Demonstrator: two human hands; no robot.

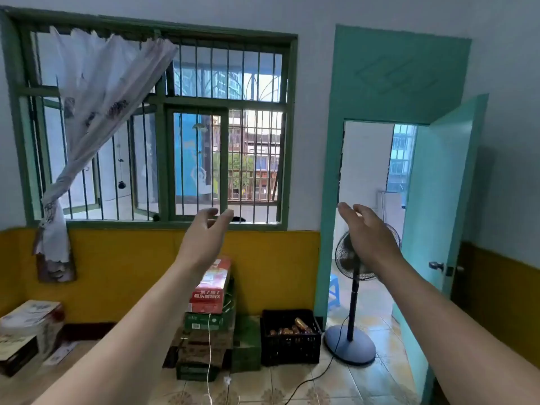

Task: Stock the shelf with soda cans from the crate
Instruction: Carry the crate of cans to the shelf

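both hands are raised in the air with nothing in them. the left hand [204,238] has its fingers relaxed and slightly spread, thumb apart from the rest, well above the black crate [290,337]. the right hand [369,232] is likewise loose and wide, fingers straight, also well above the crate and up to its right. the crate sits on the tiled floor [292,381] against the yellow wall, and brownish soda cans [295,328] lie inside it, one propped above the others. just left of the crate stands a stack of cartons [209,317], red box on top. just right of the crate is a standing fan [355,287], in front of the open teal door [438,200].
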